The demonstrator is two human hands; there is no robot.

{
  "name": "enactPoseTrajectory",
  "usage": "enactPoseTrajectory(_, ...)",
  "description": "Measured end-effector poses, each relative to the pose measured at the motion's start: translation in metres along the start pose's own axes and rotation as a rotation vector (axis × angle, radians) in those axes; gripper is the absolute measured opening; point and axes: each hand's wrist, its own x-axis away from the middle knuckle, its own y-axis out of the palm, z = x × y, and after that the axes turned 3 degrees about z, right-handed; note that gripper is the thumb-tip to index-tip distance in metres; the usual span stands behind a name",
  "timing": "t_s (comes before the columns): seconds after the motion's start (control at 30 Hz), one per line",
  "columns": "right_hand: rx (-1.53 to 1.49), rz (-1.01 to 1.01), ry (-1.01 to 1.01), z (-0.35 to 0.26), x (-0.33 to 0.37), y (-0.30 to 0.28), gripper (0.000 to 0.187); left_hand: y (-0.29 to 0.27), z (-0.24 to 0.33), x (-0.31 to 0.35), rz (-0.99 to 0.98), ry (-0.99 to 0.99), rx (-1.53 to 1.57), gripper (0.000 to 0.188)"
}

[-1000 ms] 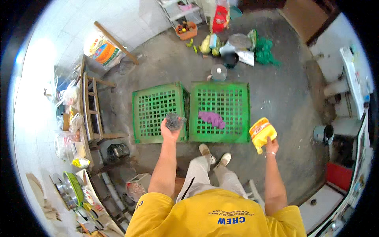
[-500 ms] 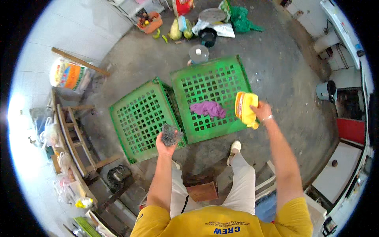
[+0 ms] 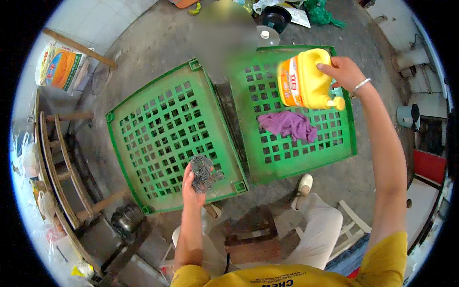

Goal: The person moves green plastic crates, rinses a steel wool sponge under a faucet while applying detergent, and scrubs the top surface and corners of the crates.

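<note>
A grey steel wool scrubber (image 3: pixel 205 173) rests in my left hand (image 3: pixel 190 185), the fingers curled along its left side, over the near part of the left green plastic crate (image 3: pixel 222 158). My right hand (image 3: pixel 346 73) grips the handle of a yellow jug (image 3: pixel 315 81) with an orange and white label. The jug is tipped on its side, its yellow cap toward the lower right, above the right green crate (image 3: pixel 258 172). On that crate's slotted surface lies a crumpled purple cloth (image 3: pixel 288 126), just nearer to me than the jug. A blurred patch covers the crates' far inner corners.
A wooden ladder-like frame (image 3: pixel 62 162) leans along the left side, with a dark round pot (image 3: pixel 128 222) near its foot. Between my legs sits a brown wooden box (image 3: pixel 253 244). Beyond the crates are a lidded container (image 3: pixel 267 35) and a black basin (image 3: pixel 276 19).
My right hand has carried the jug forward, from the right crate's edge to above its surface. My left hand still holds the scrubber. The view has shifted, and the crates look larger.
</note>
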Motion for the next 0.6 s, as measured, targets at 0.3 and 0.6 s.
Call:
enactPoseTrajectory(0.3,0.222,0.001,-0.073,-0.065,-0.025,0.047,0.052,-0.022,0.007,-0.019,-0.087,0.188,-0.12,0.054)
enactPoseTrajectory(0.6,0.032,0.109,-0.079,-0.047,-0.021,0.062,0.055,-0.047,0.031,0.005,-0.011,0.209,0.069,0.046)
